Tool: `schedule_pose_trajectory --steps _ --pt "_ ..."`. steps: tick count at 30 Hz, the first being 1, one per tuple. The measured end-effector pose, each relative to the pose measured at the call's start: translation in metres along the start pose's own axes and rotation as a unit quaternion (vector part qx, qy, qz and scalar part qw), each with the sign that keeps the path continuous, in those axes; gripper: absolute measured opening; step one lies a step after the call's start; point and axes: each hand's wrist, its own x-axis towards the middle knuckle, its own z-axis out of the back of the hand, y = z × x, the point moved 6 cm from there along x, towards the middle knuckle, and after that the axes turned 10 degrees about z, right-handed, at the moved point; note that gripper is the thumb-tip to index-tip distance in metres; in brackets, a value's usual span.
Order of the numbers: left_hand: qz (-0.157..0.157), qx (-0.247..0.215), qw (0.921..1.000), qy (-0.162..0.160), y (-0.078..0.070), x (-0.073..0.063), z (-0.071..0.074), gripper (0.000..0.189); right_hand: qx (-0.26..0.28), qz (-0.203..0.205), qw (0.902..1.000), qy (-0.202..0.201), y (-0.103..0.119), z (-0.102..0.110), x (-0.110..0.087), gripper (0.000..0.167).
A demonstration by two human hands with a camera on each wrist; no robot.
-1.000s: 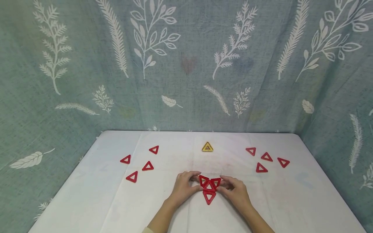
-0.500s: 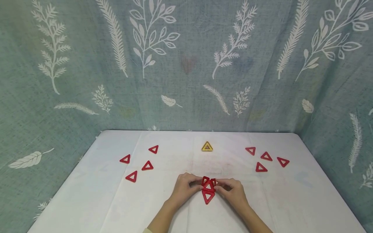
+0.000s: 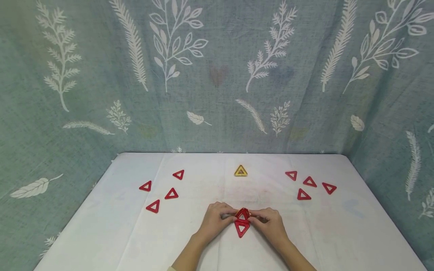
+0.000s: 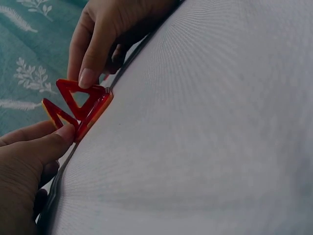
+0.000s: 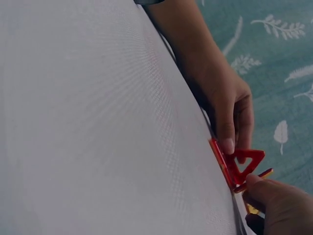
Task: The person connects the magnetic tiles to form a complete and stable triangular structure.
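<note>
At the table's near middle, a small group of red triangular frame tiles, which look like magnetic building tiles, stands between the hands. One tile (image 3: 240, 235) lies flat in front, point toward me. Behind it the others tilt up, their tops together. My left hand (image 3: 213, 220) pinches the left raised tile (image 4: 49, 110) between thumb and fingers. My right hand (image 3: 272, 223) likewise pinches the right raised tile (image 4: 68, 101). In the head view these side tiles are mostly hidden by fingers and by the middle tile (image 3: 242, 221).
Several loose red triangles (image 3: 153, 210) lie at the left of the white table (image 3: 101, 233), and several more red triangles (image 3: 304, 198) at the right. A yellow triangle (image 3: 241, 175) sits at the back middle. A patterned green curtain (image 3: 217, 124) surrounds the table's back and sides.
Both hands have moved slightly toward each other. The two side tiles, spread apart a second ago, have been folded upward and inward until their tops meet.
</note>
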Motion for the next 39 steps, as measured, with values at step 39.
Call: schedule_pose_trajectory --steps 39 --pt "-0.012 0.115 0.9923 0.045 0.007 -0.013 0.004 0.058 0.074 0.046 0.9888 0.121 -0.014 -0.01 0.017 0.024"
